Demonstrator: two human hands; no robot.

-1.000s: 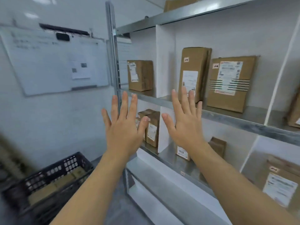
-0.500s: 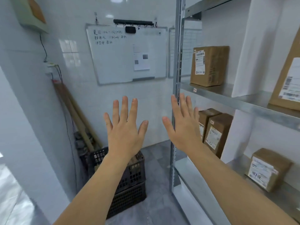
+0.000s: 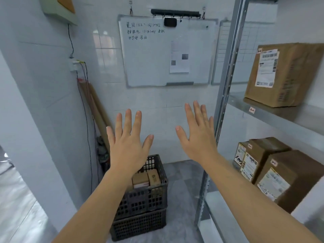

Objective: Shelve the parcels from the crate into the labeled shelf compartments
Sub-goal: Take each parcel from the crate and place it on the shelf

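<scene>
Swung further off the shelf [image 3: 273,118], now square on the crate [image 3: 149,199] at 6 o'clock. Left hand [image 3: 128,148] and right hand [image 3: 199,139] raised, fingers spread, gripping nothing, probably freed for the next pick. Parcels [image 3: 145,178] waiting inside the crate; boxed ones already shelved at 3 o'clock.

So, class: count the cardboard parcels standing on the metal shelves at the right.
3: one large parcel on the upper shelf, two parcels below it. More may be out of frame.
</scene>
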